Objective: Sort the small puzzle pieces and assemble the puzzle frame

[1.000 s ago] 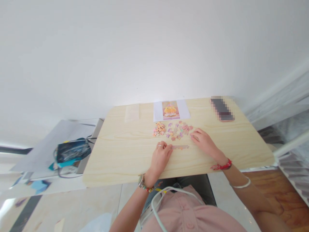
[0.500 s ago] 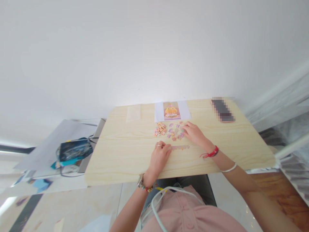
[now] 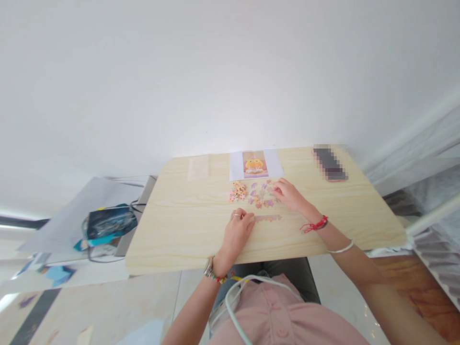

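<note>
Small loose jigsaw pieces (image 3: pixel 259 194) lie scattered in the middle of a pale wooden table (image 3: pixel 179 230), with an orange clump of pieces (image 3: pixel 237 191) at their left. A joined purple strip of pieces (image 3: pixel 268 218) lies nearer to me. My left hand (image 3: pixel 237 234) rests on the table with its fingertips touching the strip's left end. My right hand (image 3: pixel 288 195) reaches over the right side of the loose pieces, fingers curled down onto them; what they pinch is too small to make out.
A reference picture (image 3: pixel 255 164) on white paper lies at the table's far edge, a pale card (image 3: pixel 199 167) to its left and a phone (image 3: pixel 328 164) at the far right. A blue bag (image 3: pixel 108 224) sits on a lower surface to the left.
My right hand moved left and away from me, from beside the strip to the loose pieces, and has stayed there. My left hand has stayed in place.
</note>
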Available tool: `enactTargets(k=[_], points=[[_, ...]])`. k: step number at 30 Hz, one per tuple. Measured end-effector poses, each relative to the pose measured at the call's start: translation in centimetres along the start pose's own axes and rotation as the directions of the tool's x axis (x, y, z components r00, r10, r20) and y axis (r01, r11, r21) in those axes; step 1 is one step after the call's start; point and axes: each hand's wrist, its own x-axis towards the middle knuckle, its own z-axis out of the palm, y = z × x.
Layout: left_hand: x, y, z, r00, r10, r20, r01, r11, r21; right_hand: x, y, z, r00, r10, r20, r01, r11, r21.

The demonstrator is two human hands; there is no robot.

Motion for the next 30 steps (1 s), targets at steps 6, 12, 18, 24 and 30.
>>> enactTargets(k=[6,12,18,24,30], points=[[-0.1,-0.2,0.1,1.000,-0.003,-0.001,0.003,1.000,-0.009,-3.5,-0.8,-0.6,0.984,0.132,-0.118,-0.120,0.988,0.102],[-0.1,-0.4,0.2,1.000,-0.001,0.000,0.001,1.000,-0.012,-6.5,-1.0,1.1,0.961,0.206,-0.187,-0.192,0.977,0.087],[-0.1,-0.4,0.0,1.000,-0.009,-0.026,0.009,1.000,0.004,-7.6,-0.5,2.1,0.960,0.187,-0.208,-0.223,0.961,-0.165],[-0.2,-0.5,0.2,1.000,-0.001,-0.027,0.001,1.000,-0.010,-7.9,-1.1,0.9,0.980,0.161,-0.113,-0.187,0.945,-0.268],[-0.1,-0.3,0.2,1.000,0.018,-0.002,-0.018,0.999,-0.031,-7.7,-1.1,-1.3,0.993,-0.043,0.113,0.057,0.991,-0.125]])
